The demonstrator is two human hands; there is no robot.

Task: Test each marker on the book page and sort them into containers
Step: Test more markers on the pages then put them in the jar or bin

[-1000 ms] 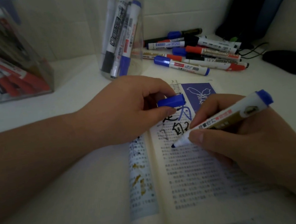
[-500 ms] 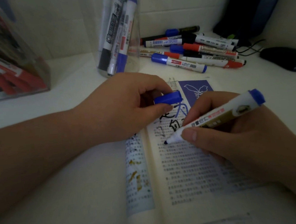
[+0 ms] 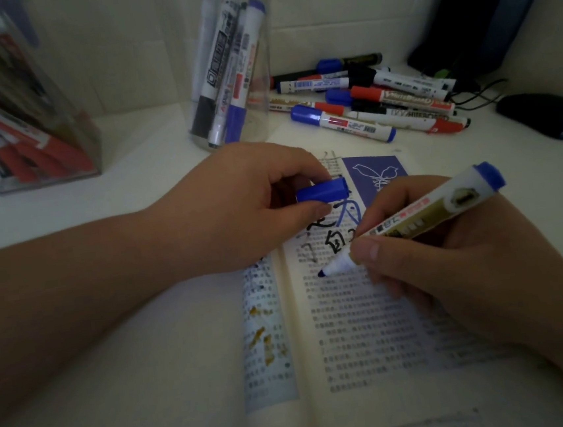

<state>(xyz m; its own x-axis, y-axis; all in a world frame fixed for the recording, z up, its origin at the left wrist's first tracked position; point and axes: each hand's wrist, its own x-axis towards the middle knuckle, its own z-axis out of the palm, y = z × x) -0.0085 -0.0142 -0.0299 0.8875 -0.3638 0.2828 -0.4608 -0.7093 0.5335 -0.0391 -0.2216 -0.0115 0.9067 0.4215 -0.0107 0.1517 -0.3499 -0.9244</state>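
White desk is sitting in dim light against a pale wall, with a dark case leaning in the far right corner. Open book is lying flat near the front edge, with printed text on the right page and ink scribbles near its top.

Left hand is resting on the book's left page near the spine. Fingers are curling in, with thumb and forefinger pinching a blue cap lying sideways. Right hand is gripping the blue marker in a writing hold, fingers wrapping the barrel just behind the nib. The marker is slanting over the right page with its tip pointing down-left at the text lines. Can't tell if it's actually touching the paper.

Square clear container is standing far left, holding red markers. Round clear container is standing behind the left hand, holding black and blue markers upright. Loose marker pile is lying just right of it, with blue, red and black caps mixed. Black mouse is sitting far right.
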